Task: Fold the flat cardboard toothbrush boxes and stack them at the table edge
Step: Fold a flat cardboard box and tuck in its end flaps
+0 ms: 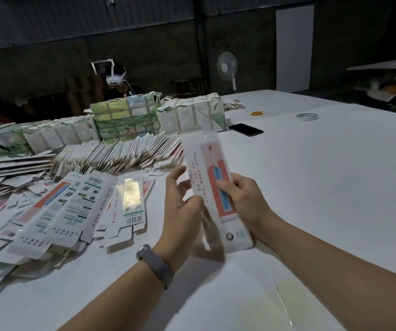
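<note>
Cardboard toothbrush box [212, 187] is pinched in the right hand [244, 199] grip; left hand [180, 206] fingers spread alongside. Risk judged: panel creased off-score by uneven pressure.

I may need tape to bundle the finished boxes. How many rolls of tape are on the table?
1: a roll of tape lies flat on the far right of the white table, beyond the phone. Others may be hidden behind the wrapped bundles.
</note>
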A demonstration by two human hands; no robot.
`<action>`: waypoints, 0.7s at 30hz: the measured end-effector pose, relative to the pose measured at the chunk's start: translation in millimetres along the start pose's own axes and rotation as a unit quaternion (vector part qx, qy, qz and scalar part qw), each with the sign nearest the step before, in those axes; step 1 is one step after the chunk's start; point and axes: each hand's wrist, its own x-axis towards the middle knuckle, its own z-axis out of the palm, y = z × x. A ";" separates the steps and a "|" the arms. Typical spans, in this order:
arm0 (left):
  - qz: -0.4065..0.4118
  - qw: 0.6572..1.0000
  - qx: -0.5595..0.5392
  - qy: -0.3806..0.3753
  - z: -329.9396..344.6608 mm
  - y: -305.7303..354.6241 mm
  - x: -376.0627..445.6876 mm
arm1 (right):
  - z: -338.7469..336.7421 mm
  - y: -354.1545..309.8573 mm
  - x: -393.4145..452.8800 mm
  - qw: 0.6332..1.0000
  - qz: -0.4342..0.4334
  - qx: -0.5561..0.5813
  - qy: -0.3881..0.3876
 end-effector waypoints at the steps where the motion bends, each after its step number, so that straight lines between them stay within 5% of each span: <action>1: -0.028 0.999 -0.018 0.009 -2.8 -2.5 2.5 | -0.2 -0.4 -0.1 1.000 0.005 -0.011 -0.022; 6: -0.106 0.994 0.006 0.014 -13.9 -10.9 10.2 | 3.8 3.1 -1.7 0.995 0.033 -0.050 -0.080; 13: -0.081 0.996 0.037 -0.021 -11.5 -12.4 6.2 | 4.5 0.0 -2.5 1.000 0.005 0.004 -0.010; 21: -0.102 0.992 0.042 -0.053 -11.9 -14.4 7.9 | 2.9 -2.6 -3.9 0.999 -0.019 0.027 -0.019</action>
